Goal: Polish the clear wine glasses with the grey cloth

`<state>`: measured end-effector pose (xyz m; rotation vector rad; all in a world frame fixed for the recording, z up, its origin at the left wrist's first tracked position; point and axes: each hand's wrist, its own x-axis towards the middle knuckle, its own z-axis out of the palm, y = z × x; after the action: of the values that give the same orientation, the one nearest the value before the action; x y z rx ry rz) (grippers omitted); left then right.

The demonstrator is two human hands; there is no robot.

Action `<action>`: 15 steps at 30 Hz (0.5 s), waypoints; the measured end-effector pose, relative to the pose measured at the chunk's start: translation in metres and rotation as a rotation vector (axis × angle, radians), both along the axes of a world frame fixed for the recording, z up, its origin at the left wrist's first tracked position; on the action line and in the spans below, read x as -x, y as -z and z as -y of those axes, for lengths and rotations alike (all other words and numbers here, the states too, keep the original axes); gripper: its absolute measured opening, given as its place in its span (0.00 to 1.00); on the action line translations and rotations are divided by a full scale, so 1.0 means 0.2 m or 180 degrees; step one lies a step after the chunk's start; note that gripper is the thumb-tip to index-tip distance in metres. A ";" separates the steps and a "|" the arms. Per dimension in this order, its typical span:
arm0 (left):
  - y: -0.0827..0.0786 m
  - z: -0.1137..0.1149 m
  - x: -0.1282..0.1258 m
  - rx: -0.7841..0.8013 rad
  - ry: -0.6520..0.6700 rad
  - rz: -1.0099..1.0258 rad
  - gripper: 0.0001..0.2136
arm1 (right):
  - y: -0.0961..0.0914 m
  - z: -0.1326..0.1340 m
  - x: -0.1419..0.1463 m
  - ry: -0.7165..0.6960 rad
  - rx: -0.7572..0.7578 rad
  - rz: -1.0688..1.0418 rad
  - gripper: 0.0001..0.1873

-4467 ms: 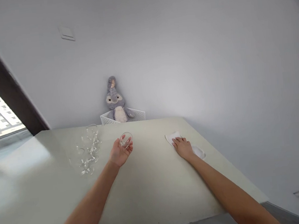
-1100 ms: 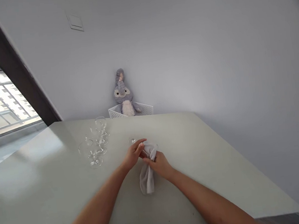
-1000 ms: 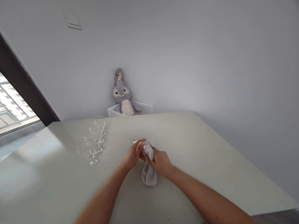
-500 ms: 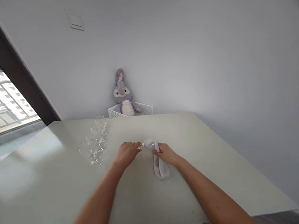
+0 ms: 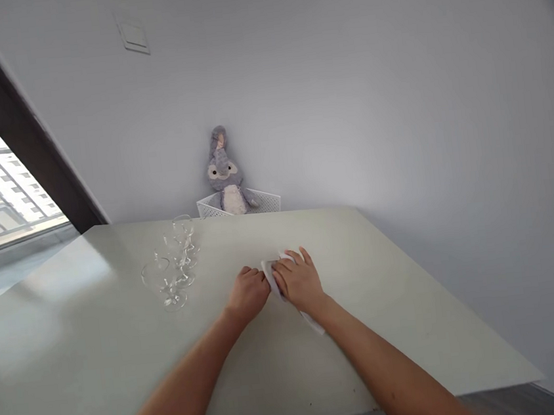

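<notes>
Most of the white cloth (image 5: 268,272) hides beneath the right hand (image 5: 299,283) — the curled left hand (image 5: 249,294) conceals its grip, and the overlapping glasses (image 5: 172,271) defy counting.

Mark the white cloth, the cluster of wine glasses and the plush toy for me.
white cloth (image 5: 268,273), head view, on the narrow strip at its left edge.
wine glasses (image 5: 174,264), head view, on the middle of the cluster.
plush toy (image 5: 222,172), head view, on its face.
</notes>
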<state>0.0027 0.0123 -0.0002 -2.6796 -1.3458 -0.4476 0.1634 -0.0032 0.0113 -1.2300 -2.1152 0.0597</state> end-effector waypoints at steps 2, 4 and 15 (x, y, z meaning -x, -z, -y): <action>0.01 0.01 -0.02 -0.0258 0.0232 0.0089 0.12 | 0.01 -0.06 -0.07 0.0277 0.0499 -0.0598 0.18; 0.02 0.01 -0.02 -0.0466 0.0321 0.0209 0.13 | 0.04 -0.12 -0.13 0.0387 0.1324 -0.1604 0.20; 0.10 0.01 -0.05 0.1249 -0.0207 0.2505 0.13 | 0.10 0.00 0.07 -0.0155 0.2247 -0.4057 0.30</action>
<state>0.0126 0.0111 -0.0212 -2.8583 -1.8485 -1.4846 0.1490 -0.0025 -0.0082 -1.0094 -0.9638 1.3170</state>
